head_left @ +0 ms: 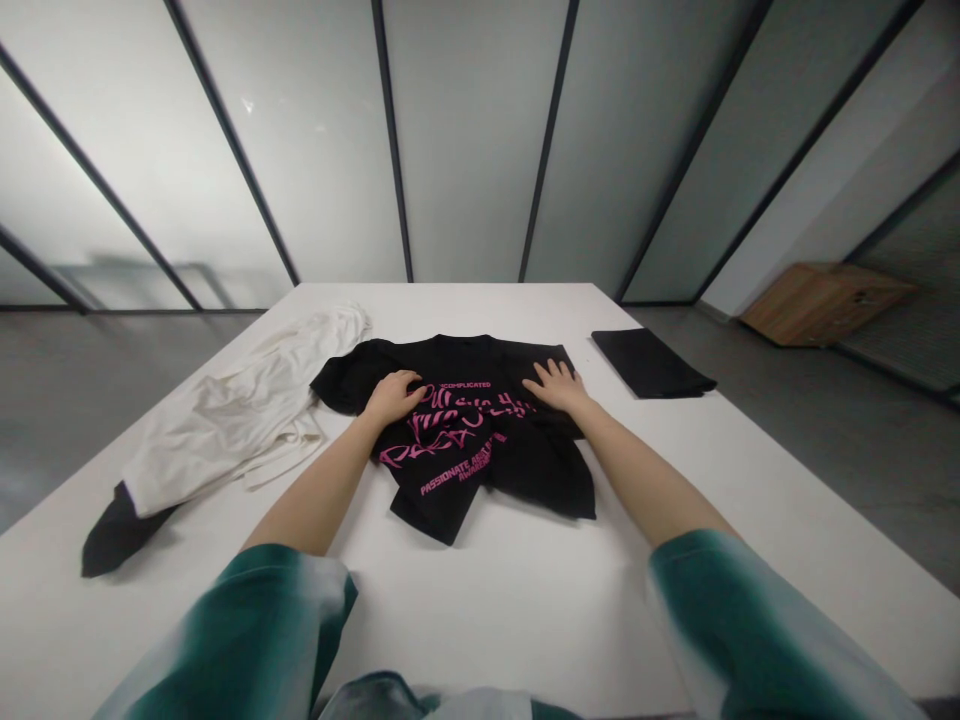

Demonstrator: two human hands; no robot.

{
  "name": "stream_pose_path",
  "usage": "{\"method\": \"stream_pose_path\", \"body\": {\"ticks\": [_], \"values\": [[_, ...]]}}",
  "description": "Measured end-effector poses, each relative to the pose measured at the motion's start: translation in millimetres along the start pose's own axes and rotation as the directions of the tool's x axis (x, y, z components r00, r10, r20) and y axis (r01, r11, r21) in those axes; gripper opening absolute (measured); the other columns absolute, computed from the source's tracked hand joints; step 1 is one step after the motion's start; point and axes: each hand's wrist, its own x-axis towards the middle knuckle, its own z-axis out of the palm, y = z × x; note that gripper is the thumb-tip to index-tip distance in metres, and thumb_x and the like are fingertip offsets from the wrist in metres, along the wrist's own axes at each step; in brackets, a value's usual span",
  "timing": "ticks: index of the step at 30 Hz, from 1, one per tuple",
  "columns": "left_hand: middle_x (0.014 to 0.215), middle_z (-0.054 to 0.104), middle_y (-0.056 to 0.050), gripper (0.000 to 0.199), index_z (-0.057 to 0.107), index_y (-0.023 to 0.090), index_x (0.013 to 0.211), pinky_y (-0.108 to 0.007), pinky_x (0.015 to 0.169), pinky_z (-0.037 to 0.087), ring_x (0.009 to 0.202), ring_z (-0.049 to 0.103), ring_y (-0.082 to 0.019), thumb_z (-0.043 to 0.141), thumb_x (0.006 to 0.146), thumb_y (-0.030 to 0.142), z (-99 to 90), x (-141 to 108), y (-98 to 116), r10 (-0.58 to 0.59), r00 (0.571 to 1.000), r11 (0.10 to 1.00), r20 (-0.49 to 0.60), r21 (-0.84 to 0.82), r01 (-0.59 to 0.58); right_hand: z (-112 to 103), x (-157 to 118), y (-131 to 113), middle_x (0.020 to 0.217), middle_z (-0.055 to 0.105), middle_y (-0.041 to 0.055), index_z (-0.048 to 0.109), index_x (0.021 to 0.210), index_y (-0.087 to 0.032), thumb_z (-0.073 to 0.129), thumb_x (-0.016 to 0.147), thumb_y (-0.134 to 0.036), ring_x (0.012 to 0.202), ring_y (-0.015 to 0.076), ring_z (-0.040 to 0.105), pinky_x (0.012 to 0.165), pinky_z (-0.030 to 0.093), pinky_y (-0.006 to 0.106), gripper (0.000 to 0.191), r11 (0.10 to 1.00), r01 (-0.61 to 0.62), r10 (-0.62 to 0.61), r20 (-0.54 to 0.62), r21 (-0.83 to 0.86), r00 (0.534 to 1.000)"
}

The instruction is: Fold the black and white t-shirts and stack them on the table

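A black T-shirt (450, 360) with pink lettering lies on the white table, its collar at the far side and its lower part bunched and uneven toward me. My left hand (393, 396) rests on the left part of the shirt, beside the lettering, with nothing seen held in it. On the right part, near the sleeve, my right hand (559, 385) lies flat with its fingers spread. Both palms are hidden against the cloth.
Crumpled white clothing (225, 420) lies along the table's left side, with a dark piece (124, 535) at its near end. A folded black cloth (649, 362) sits by the right edge. Beyond the table (495, 600) stand frosted panels, and a wooden cabinet (821, 300) at right.
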Motion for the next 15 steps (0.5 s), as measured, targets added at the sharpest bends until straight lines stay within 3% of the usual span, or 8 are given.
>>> {"method": "stream_pose_path", "body": {"ticks": [4,7,10,12,15], "values": [[0.123,0.068,-0.013,0.041,0.070,0.017,0.112,-0.042,0.107,0.044,0.117,0.061,-0.029,0.049,0.089,0.044,-2.7,-0.8,2.9,-0.004,1.000,1.000,0.000,-0.009,0.004,1.7,1.5,1.6,0.159,0.034,0.0157,0.048,0.147,-0.019,0.046,0.092,-0.060,0.147,0.0359,0.027,0.117,0.021,0.054,0.068,0.996,0.023,-0.016,-0.082,0.085,0.996],[0.119,0.069,-0.012,0.038,0.070,0.018,0.110,-0.040,0.103,0.046,0.113,0.063,-0.028,0.049,0.089,0.042,-4.7,-2.3,6.4,-0.016,1.000,1.000,-0.014,-0.015,0.016,-0.9,0.1,9.0,0.140,0.058,0.0149,0.064,0.126,-0.017,0.046,0.092,-0.047,0.132,0.0285,0.049,0.111,0.034,0.043,0.049,0.951,0.105,-0.013,-0.301,0.292,0.954],[0.114,0.071,-0.010,0.034,0.071,0.020,0.107,-0.039,0.099,0.049,0.109,0.064,-0.028,0.051,0.088,0.040,-7.0,-4.0,10.0,-0.057,0.997,0.998,-0.055,-0.012,0.057,-6.5,-3.5,22.8,0.103,0.072,0.0124,0.070,0.097,-0.016,0.041,0.089,-0.037,0.099,0.0246,0.064,0.092,0.048,0.037,0.037,0.838,0.128,0.188,-0.499,0.531,0.846],[0.110,0.071,-0.010,0.031,0.071,0.020,0.103,-0.039,0.096,0.050,0.106,0.064,-0.028,0.051,0.087,0.037,-9.7,-4.9,11.5,-0.109,0.989,0.994,-0.103,0.004,0.110,-10.1,-5.3,33.5,0.085,0.071,0.0098,0.066,0.081,-0.017,0.041,0.084,-0.033,0.084,0.0234,0.063,0.082,0.049,0.035,0.031,0.766,0.100,0.361,-0.553,0.636,0.751],[0.106,0.072,-0.011,0.028,0.072,0.020,0.099,-0.042,0.094,0.048,0.102,0.064,-0.030,0.049,0.087,0.032,-17.2,-5.2,9.8,-0.216,0.950,0.973,-0.227,0.029,0.228,-11.2,-4.8,48.0,0.072,0.067,0.0064,0.059,0.068,-0.020,0.042,0.078,-0.029,0.077,0.0216,0.062,0.075,0.048,0.032,0.022,0.684,0.080,0.528,-0.568,0.725,0.632]]}}
